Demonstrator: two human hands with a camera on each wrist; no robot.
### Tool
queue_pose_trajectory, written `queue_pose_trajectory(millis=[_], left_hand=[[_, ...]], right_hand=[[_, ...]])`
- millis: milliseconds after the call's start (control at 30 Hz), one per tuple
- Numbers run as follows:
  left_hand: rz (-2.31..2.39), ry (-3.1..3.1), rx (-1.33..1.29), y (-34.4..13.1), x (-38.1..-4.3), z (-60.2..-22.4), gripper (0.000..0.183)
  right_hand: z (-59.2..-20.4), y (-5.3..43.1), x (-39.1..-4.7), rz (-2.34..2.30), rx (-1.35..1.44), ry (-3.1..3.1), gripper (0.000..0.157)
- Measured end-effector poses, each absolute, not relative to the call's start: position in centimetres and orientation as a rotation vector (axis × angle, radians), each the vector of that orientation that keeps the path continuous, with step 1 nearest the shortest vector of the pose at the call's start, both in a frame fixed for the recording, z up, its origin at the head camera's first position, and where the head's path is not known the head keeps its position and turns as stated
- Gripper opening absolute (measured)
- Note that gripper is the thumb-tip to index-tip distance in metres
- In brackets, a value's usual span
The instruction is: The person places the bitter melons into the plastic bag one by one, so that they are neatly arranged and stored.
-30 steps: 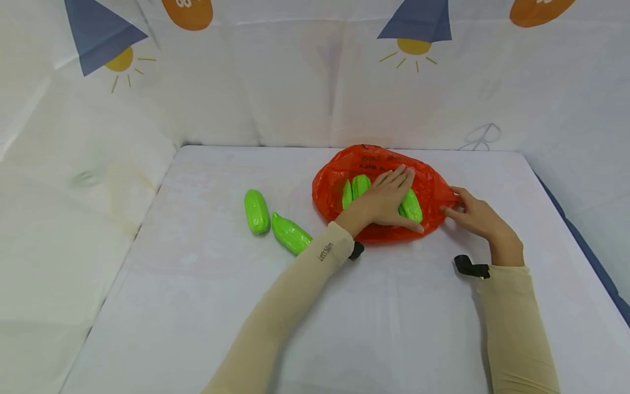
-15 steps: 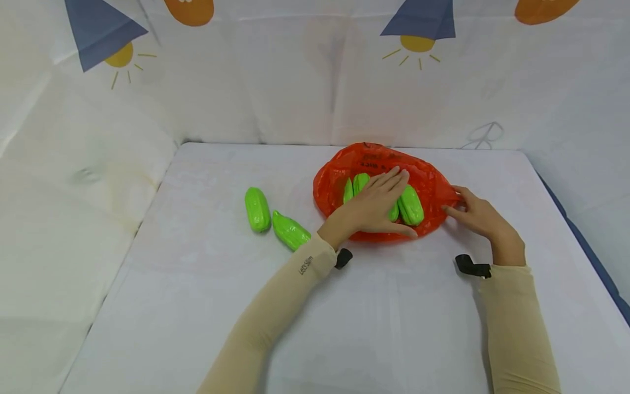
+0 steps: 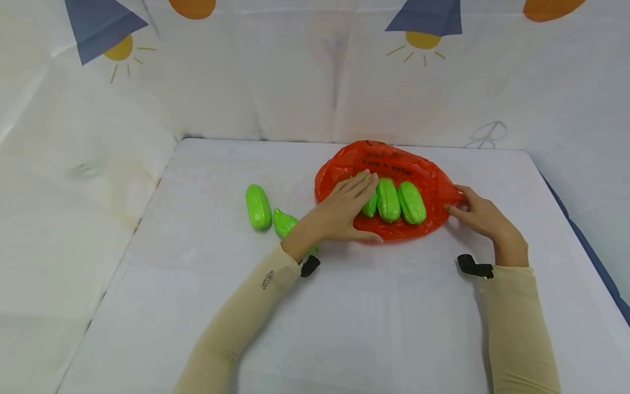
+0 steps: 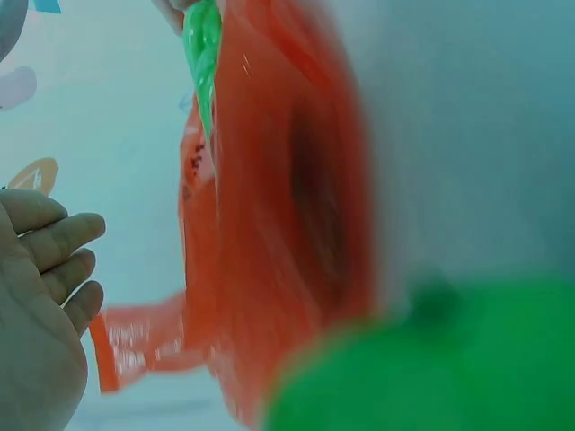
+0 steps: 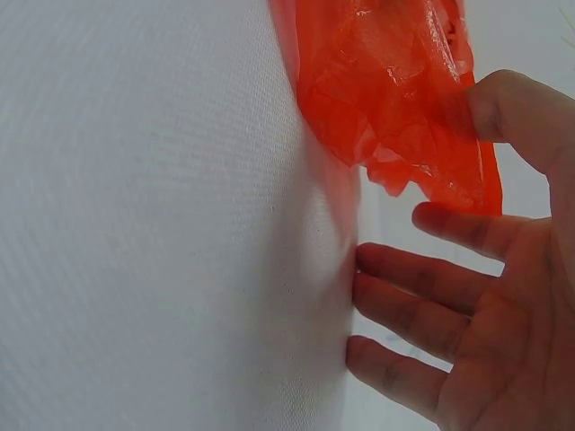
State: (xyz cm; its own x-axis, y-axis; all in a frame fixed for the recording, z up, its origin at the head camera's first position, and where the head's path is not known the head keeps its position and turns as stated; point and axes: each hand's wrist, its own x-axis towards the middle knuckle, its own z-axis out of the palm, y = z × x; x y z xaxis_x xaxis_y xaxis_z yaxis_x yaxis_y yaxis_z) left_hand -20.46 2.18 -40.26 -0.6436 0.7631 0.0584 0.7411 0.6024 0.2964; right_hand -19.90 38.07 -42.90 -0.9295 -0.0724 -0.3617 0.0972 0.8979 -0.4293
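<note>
White cloth (image 3: 285,82) printed with blue, yellow and orange shapes hangs behind the white worktop (image 3: 389,317). Towards the far edge, right of centre, lies a red bag (image 3: 435,180), apparently mouth open (dark lettering shows at its far part), with at least three green vegetables (image 3: 389,201) side by side within. The right hand (image 3: 484,216) pinches the bag's right end between thumb and forefinger, probably because such thin plastic would slide or fold without an anchor. The left hand (image 3: 339,213) lies over the bag's left part, fingers straight and thumb spread, gripping nothing; whether it touches what lies beneath, I cannot tell. Left of the bag, a loose vegetable (image 3: 258,207) rests just beside a pointed vegetable (image 3: 283,221), the latter partly hidden by the left wrist (image 3: 301,238); both seem within that hand's easy reach.
</note>
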Motion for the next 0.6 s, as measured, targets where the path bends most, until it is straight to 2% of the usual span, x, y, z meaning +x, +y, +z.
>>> queue_pose_trajectory(millis=[333,600], left_hand=[[0.615,2.799,1.126,-3.1,-21.4,-40.1,0.116],[0.775,2.738,0.684,-11.9,-23.7,-38.5,0.121]], right_hand=[[-42.9,38.4,-19.9,-0.645,0.01,2.695,0.084],[-43.0,38.4,-19.9,-0.652,0.014,2.695,0.084]])
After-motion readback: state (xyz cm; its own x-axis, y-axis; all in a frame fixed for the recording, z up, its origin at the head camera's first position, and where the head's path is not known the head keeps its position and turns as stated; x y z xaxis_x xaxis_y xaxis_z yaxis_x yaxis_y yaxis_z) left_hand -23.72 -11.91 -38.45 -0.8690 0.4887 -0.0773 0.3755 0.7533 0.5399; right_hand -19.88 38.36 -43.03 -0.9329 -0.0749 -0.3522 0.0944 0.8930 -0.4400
